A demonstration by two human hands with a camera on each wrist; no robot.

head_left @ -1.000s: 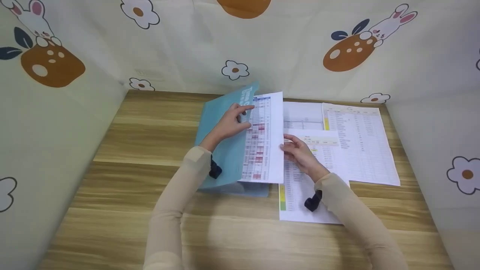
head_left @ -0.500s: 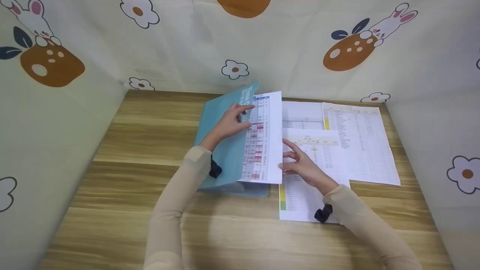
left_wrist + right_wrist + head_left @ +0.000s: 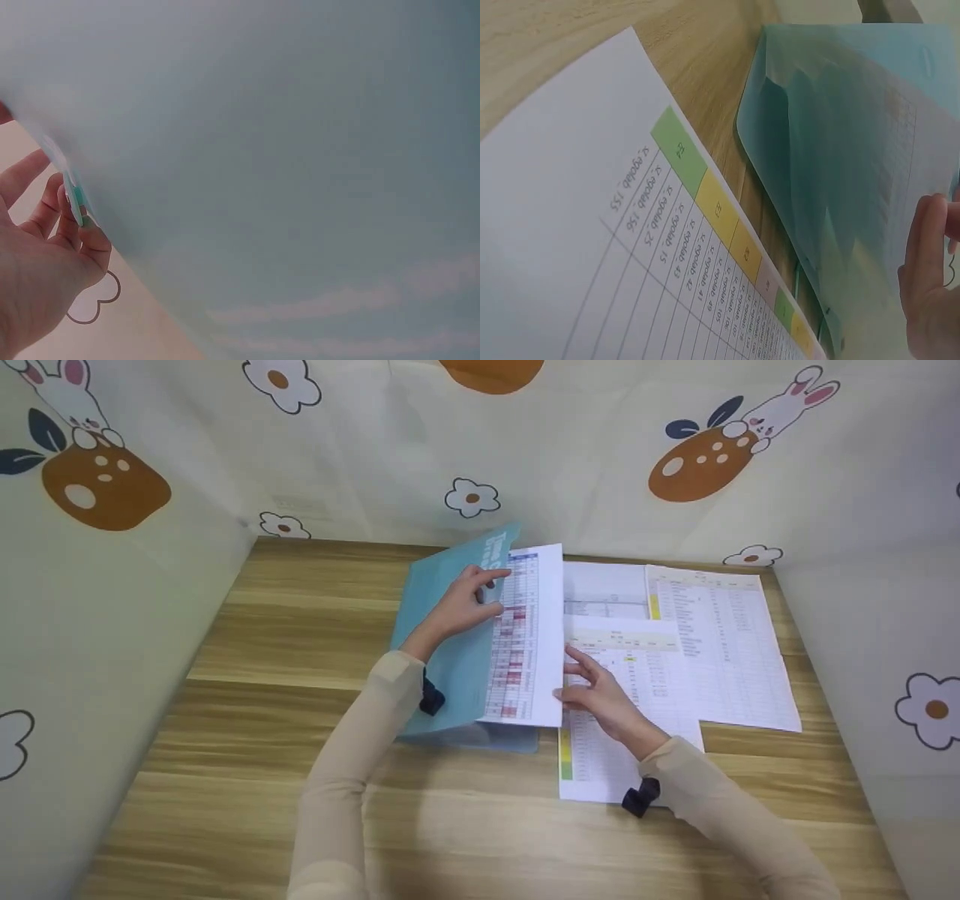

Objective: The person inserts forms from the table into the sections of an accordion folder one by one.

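In the head view my left hand [image 3: 461,604] holds the free edge of the raised cover of a teal plastic folder [image 3: 450,667]. The left wrist view has this hand [image 3: 52,255] at the folder's edge, fingers bent around a small teal tab [image 3: 73,199]. A printed sheet [image 3: 547,645] with a red-marked table stands tilted, partly inside the folder. My right hand [image 3: 604,697] pinches the outer edge of that sheet, thumb in front and fingers behind. Seen from the right wrist, the hand [image 3: 930,270] is at the far right, beside the see-through folder [image 3: 832,150].
Right of the folder, a printed sheet [image 3: 615,765] with yellow and green cells lies under my right forearm. Another table sheet [image 3: 731,660] is behind it, and a paler one [image 3: 604,581] lies at the back. Patterned fabric [image 3: 360,457] borders the wooden table [image 3: 262,660].
My right hand has slid down the sheet's outer edge, toward me. The sheet has shifted slightly left, further into the folder. My left hand keeps its hold on the cover.
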